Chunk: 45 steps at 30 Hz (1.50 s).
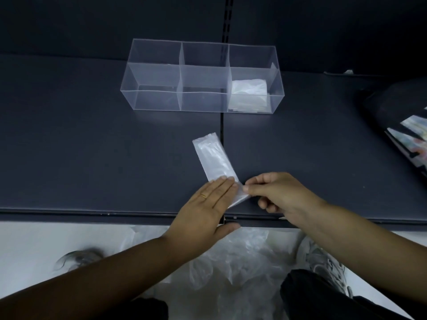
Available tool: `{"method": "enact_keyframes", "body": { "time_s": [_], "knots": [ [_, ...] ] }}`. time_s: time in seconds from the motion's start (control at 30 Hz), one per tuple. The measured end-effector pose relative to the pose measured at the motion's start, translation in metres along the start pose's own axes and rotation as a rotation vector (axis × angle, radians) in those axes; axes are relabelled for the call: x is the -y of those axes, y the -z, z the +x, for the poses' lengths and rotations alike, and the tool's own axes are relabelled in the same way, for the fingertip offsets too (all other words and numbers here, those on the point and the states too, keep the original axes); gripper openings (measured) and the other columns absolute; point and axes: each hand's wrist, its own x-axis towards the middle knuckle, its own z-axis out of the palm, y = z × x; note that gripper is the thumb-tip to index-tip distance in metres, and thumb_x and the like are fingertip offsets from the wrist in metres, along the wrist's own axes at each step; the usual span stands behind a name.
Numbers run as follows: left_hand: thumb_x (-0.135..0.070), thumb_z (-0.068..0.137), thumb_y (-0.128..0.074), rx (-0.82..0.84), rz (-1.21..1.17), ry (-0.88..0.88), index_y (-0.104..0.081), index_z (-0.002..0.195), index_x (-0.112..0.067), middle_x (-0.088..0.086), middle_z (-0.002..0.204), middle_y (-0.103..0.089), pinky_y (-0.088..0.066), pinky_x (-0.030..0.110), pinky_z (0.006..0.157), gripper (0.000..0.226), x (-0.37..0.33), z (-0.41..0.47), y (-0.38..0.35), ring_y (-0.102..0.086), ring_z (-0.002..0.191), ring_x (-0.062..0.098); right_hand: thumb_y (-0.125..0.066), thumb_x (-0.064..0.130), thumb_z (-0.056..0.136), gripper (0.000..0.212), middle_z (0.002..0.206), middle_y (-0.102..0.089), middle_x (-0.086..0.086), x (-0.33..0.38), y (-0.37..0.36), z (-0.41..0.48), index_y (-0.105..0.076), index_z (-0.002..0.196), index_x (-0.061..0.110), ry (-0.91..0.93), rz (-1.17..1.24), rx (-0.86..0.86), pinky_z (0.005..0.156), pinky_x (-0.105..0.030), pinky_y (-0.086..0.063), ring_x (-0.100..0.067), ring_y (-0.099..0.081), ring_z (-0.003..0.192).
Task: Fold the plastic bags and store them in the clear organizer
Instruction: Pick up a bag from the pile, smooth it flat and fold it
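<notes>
Folding was mid-step: the plastic bag (211, 158), narrowed to a strip, lay on the shelf (92, 146) in front of the clear organizer (157, 100), well apart from it. Your hands were close together at the strip's end farthest from the organizer. Your left hand (208, 204) lay flat, straight fingers pressing it down, and your right hand (277, 192) pinched the corner just beside those fingertips. To do it well, you likely needed to anchor with the left palm, turn the pinched end over squarely, and crease out the air. Folded bags (249, 91) sat at the organizer's right end.
</notes>
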Motion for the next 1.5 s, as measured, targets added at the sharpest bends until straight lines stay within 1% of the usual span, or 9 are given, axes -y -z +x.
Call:
{"method": "enact_keyframes", "body": {
  "time_s": [0.17,0.4,0.6,0.87,1.07,1.2,1.3,1.37,1.5],
  "knots": [
    [-0.008,0.079,-0.074,-0.246,-0.108,-0.004,-0.068,0.116,-0.006,0.008,0.117,-0.068,-0.048,0.037,0.094,0.038,0.006,0.007,0.005,-0.066,0.107,0.022,-0.070,0.008,0.083,0.009,0.074,-0.073,-0.003,0.003,0.009,-0.013,-0.065,0.091,0.010,-0.039,0.202,0.090,0.034,-0.017,-0.031,-0.006,-0.046,0.038],
    [-0.028,0.099,-0.047,-0.095,-0.301,0.107,-0.064,0.124,-0.028,0.000,0.092,-0.074,-0.050,0.025,0.069,0.030,0.016,0.024,0.032,-0.066,0.077,0.014,-0.083,0.011,0.070,0.058,0.111,-0.056,0.013,0.002,0.023,-0.001,-0.059,0.115,0.040,0.623,-0.414,0.225,0.067,-0.018,-0.048,-0.002,-0.052,0.075],
    [-0.024,0.100,-0.047,-0.023,-0.732,0.341,-0.071,0.104,-0.024,-0.003,0.091,-0.072,-0.053,0.038,0.083,0.024,0.031,0.044,0.038,-0.064,0.083,0.009,-0.078,0.006,0.076,0.021,0.080,-0.072,0.007,0.009,0.008,0.027,-0.069,0.090,0.020,0.611,-0.295,0.147,0.062,-0.016,-0.047,-0.004,-0.056,0.062],
    [-0.024,0.099,-0.050,-0.095,-1.195,0.715,-0.065,0.102,-0.017,0.007,0.092,-0.069,-0.056,0.023,0.059,0.016,0.042,0.062,0.041,-0.069,0.069,0.013,-0.067,0.014,0.087,0.015,0.053,-0.064,0.010,0.027,-0.003,0.045,-0.063,0.073,0.016,0.537,-0.336,0.047,0.050,-0.013,-0.043,-0.004,-0.051,0.039],
    [-0.019,0.092,-0.062,-0.282,-0.973,0.796,-0.050,0.119,-0.008,0.008,0.080,-0.068,-0.052,0.017,0.053,0.032,0.045,0.058,0.037,-0.066,0.055,0.009,-0.065,0.012,0.086,0.020,0.063,-0.068,-0.006,0.037,-0.011,0.056,-0.065,0.066,0.016,0.408,-0.328,-0.062,0.049,-0.018,-0.043,-0.003,-0.050,0.036],
    [-0.021,0.088,-0.066,-0.401,-0.304,0.468,-0.054,0.112,-0.013,-0.003,0.095,-0.055,-0.042,0.022,0.077,0.028,0.043,0.051,0.030,-0.056,0.085,0.014,-0.068,0.014,0.084,0.022,0.059,-0.066,-0.006,0.044,-0.014,0.058,-0.066,0.062,0.017,0.345,-0.361,-0.084,0.042,-0.014,-0.039,-0.003,-0.049,0.034],
    [-0.029,0.093,-0.057,-0.252,-0.055,0.323,-0.051,0.132,-0.013,0.007,0.133,-0.050,-0.023,0.032,0.102,0.042,0.040,0.050,0.016,-0.043,0.125,0.026,-0.067,0.014,0.083,0.021,0.066,-0.069,-0.012,0.047,-0.016,0.058,-0.066,0.063,0.017,0.319,-0.401,-0.103,0.045,-0.017,-0.041,-0.003,-0.049,0.033],
    [-0.040,0.099,-0.039,-0.091,0.040,0.333,-0.028,0.149,-0.016,0.000,0.156,-0.026,-0.001,0.036,0.115,0.056,0.043,0.048,0.007,-0.014,0.146,0.020,-0.065,0.013,0.083,0.018,0.065,-0.068,-0.011,0.047,-0.018,0.056,-0.066,0.066,0.017,0.310,-0.414,-0.117,0.048,-0.019,-0.042,-0.003,-0.049,0.034],
    [-0.055,0.093,-0.007,0.033,0.183,0.320,-0.001,0.153,-0.020,-0.006,0.161,0.002,0.018,0.040,0.113,0.070,0.054,0.046,0.000,0.013,0.146,0.013,-0.063,0.016,0.086,0.011,0.067,-0.065,0.002,0.042,-0.021,0.053,-0.068,0.077,0.015,0.406,-0.452,-0.188,0.063,-0.029,-0.053,-0.009,-0.058,0.056]
  ]
}}
